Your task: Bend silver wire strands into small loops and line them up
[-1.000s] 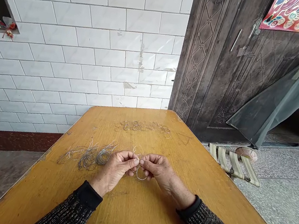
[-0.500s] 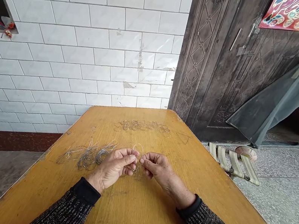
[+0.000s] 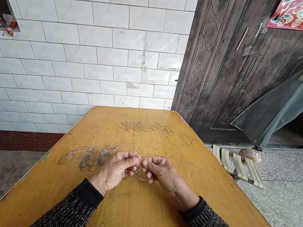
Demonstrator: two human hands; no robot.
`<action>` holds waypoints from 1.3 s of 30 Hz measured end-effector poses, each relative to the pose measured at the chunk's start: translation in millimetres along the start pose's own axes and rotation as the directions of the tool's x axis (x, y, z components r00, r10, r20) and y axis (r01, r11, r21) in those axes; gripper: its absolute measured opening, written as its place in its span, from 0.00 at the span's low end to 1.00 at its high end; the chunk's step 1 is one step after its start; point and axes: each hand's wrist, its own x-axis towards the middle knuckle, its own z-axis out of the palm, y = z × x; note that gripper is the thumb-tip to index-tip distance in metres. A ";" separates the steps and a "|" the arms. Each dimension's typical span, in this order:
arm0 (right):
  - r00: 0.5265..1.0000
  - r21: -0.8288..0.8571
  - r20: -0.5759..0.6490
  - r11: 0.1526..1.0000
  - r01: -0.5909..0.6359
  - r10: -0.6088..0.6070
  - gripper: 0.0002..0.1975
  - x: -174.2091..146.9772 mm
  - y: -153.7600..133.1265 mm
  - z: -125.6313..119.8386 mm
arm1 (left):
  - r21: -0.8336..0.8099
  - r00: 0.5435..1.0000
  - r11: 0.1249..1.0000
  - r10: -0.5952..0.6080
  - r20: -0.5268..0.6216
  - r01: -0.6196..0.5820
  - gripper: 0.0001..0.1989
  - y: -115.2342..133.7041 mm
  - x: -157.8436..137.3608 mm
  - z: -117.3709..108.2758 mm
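Between my fingertips is a thin, looped wire [image 3: 141, 147], its curve standing up above both hands and another bit of loop showing below them. My left hand [image 3: 119, 168] pinches it between thumb and forefinger. From the other side my right hand [image 3: 160, 171] pinches the same wire, only a small gap from the left. Just left of my left hand lie coils of grey wire [image 3: 90, 157] on the wooden table [image 3: 135, 211]. Farther back on the tabletop is a row of thin wire loops [image 3: 146, 127]. Exactly how the held wire is twisted is too fine to make out.
A single bent wire [image 3: 188, 139] lies at the table's back right. Behind the table stand a white tiled wall [image 3: 93, 42] and a dark carved door [image 3: 220, 63]. On the floor to the right is a low strap stool [image 3: 237, 166], with a grey curtain [image 3: 283, 108] beyond.
Both hands stay close together on the wire. More of the loop now shows below the fingers, near the right hand. The view has shifted very slightly.
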 end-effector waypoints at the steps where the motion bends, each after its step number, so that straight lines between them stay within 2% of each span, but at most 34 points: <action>1: 1.000 -0.002 0.001 1.000 -0.001 0.001 0.16 -0.1 -0.3 0.2 | 0.025 1.000 1.000 0.007 -0.007 -0.007 0.11 -0.1 -0.1 -0.1; 7: 1.000 0.033 -0.003 0.999 0.024 -0.024 0.16 -0.7 -3.9 2.4 | 0.128 0.994 0.987 0.103 -0.044 -0.096 0.09 4.5 -1.8 0.9; 11: 1.000 0.034 -0.019 0.999 0.021 -0.020 0.16 -0.3 -2.8 2.2 | 0.183 0.992 0.978 0.114 -0.049 -0.104 0.09 5.7 -2.2 2.1; 21: 1.000 -0.127 0.012 0.992 0.027 -0.026 0.18 -0.7 -3.5 3.3 | 0.166 0.999 0.985 0.049 0.014 -0.051 0.08 0.1 -1.7 0.5; 24: 1.000 -0.192 0.008 0.981 0.026 -0.025 0.17 -1.1 -4.0 4.4 | 0.100 0.999 0.994 0.034 0.034 -0.037 0.12 2.3 -1.5 -0.3; 26: 1.000 -0.224 0.014 0.974 0.024 -0.021 0.17 -1.5 -4.1 4.9 | 0.083 0.997 0.994 0.066 0.040 -0.069 0.15 4.2 -1.0 -0.7; 32: 0.999 -0.224 0.045 0.974 0.039 -0.029 0.15 -1.9 -2.7 4.3 | 0.207 0.988 0.966 0.156 0.014 -0.155 0.12 7.1 0.3 -0.7; 39: 0.998 -0.233 0.064 0.972 0.036 -0.022 0.13 -2.0 -1.8 3.0 | 0.306 0.988 0.940 0.149 0.029 -0.150 0.10 8.2 0.2 -1.2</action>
